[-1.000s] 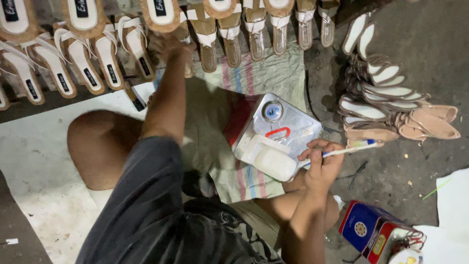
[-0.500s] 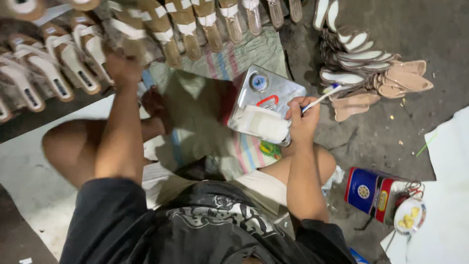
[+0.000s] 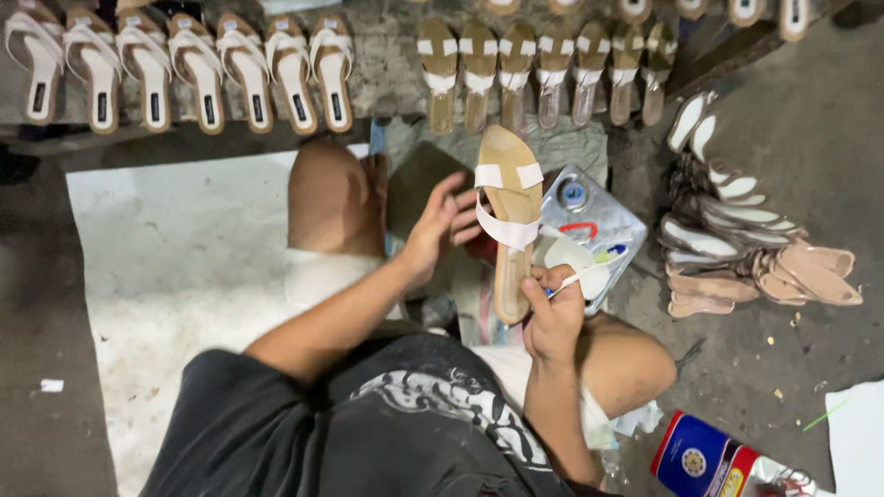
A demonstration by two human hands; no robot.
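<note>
My left hand (image 3: 438,224) holds a tan sandal (image 3: 509,221) with white straps, fingers on its left edge, the sole standing lengthwise over my lap. My right hand (image 3: 551,313) grips a white toothbrush-like brush (image 3: 589,270) and touches the sandal's lower right edge. Just behind the brush sits an opened metal can (image 3: 589,225) holding whitish glue.
Rows of sandals (image 3: 184,74) with white straps and tan ones (image 3: 543,69) lean along a ledge at the top. A pile of soles (image 3: 746,248) lies on the right. A white sheet (image 3: 175,267) covers the floor at left. A blue and red tin (image 3: 700,456) stands at lower right.
My left hand has come back from the row of sandals with one tan sandal and holds it in front of me. My right hand has moved the brush from the can to the sandal.
</note>
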